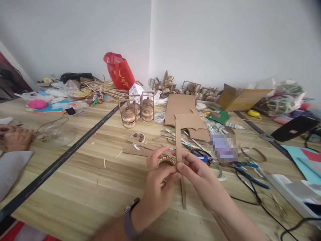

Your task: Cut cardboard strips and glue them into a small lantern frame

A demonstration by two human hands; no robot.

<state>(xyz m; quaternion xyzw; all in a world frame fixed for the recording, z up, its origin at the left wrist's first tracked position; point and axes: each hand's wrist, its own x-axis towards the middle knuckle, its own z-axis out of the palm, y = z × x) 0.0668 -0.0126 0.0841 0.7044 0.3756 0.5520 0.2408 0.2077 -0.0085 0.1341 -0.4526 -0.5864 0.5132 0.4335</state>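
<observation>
The left hand (pixel 157 177) pinches a small ribbed ring (pixel 167 160) while the right hand (pixel 198 177) pinches a long cardboard strip (pixel 179 144) upright against it, both held just above the tabletop (pixel 82 180). The strip looks thin, so too hard a squeeze could probably crease it, or it could slip off the ring's curved edge. Just beyond the hands lie scissors (pixel 200 155), pliers (pixel 250 179) and a black cable (pixel 253 194), with cardboard sheets (pixel 183 110) and three finished baskets (pixel 137 108) farther back, and another person's hand (pixel 16 137) rests at the far left.
</observation>
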